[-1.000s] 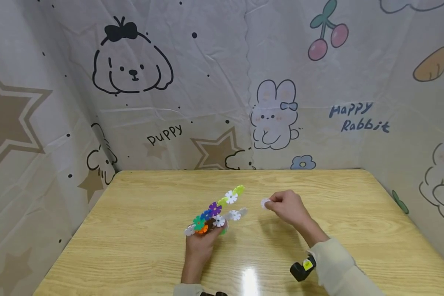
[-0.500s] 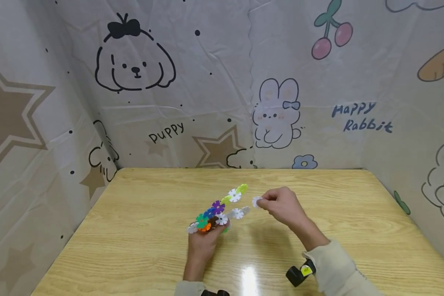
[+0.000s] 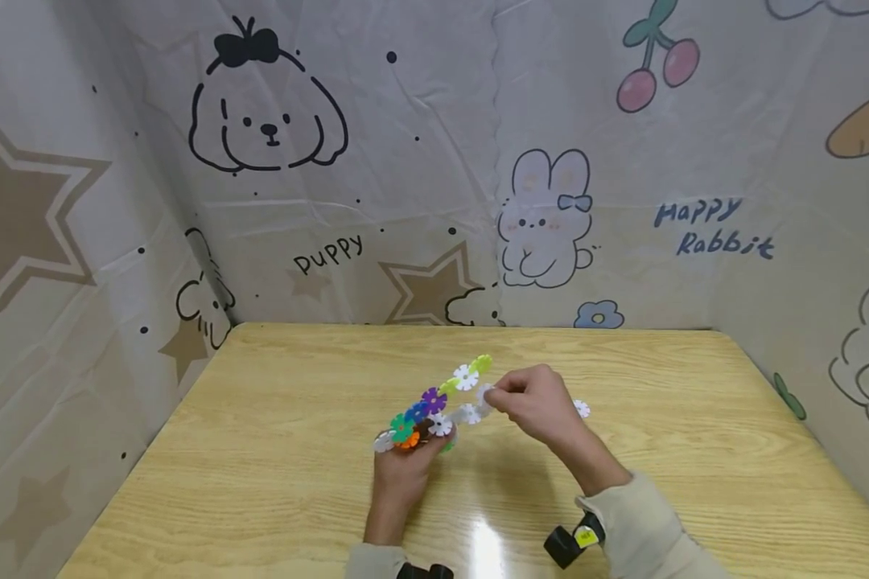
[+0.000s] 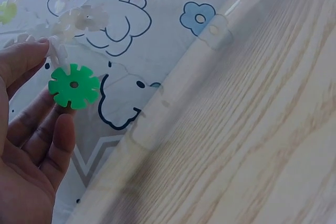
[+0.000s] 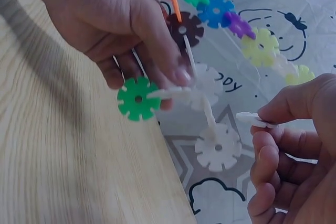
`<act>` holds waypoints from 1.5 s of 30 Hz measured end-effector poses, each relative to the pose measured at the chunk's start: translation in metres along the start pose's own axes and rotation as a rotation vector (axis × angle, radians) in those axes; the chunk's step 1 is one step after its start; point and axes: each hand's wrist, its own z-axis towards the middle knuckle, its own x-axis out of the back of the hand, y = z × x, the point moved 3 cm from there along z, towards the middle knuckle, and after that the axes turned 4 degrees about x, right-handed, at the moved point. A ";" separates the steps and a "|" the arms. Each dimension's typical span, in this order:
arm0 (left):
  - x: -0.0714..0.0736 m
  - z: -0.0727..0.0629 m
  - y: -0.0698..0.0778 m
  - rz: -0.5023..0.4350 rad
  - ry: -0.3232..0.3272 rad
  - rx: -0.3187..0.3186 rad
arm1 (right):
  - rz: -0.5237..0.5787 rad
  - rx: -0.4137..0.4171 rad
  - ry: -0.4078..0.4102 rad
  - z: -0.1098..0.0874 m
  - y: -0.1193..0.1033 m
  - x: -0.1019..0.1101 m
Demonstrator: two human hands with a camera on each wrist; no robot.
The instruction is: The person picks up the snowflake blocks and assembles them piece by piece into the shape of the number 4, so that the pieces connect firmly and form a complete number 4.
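Observation:
My left hand (image 3: 401, 474) holds a branching chain of notched plastic flower discs, pinching it between thumb and fingers. One branch runs through a brown disc (image 5: 185, 31), a blue disc (image 5: 216, 10), a purple disc (image 3: 433, 400) and yellow-green ones. White discs form the other branch, with a white disc (image 5: 218, 147) at its end. In the left wrist view, a green disc (image 4: 73, 85) sits at the left fingertips. Between thumb and forefinger, my right hand (image 3: 539, 402) pinches a loose white disc (image 5: 247, 119), edge-on in the right wrist view and close beside that white end.
Another white disc (image 3: 582, 408) shows just beyond the right wrist. The wooden table (image 3: 261, 482) meets a printed cloth backdrop (image 3: 420, 185) along its far edge. A black wrist camera (image 3: 568, 545) hangs beneath the right sleeve.
My right hand has moved left, bringing its white disc up to the chain's white branch. The white disc beyond the right wrist has come into view. My left hand keeps its hold.

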 end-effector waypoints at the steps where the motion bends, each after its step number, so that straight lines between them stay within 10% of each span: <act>1: 0.000 0.000 0.000 0.005 -0.003 -0.006 | 0.004 0.005 -0.001 0.000 -0.002 -0.001; 45: -0.005 0.002 0.003 0.025 -0.023 -0.189 | -0.063 0.150 0.004 -0.003 -0.021 -0.024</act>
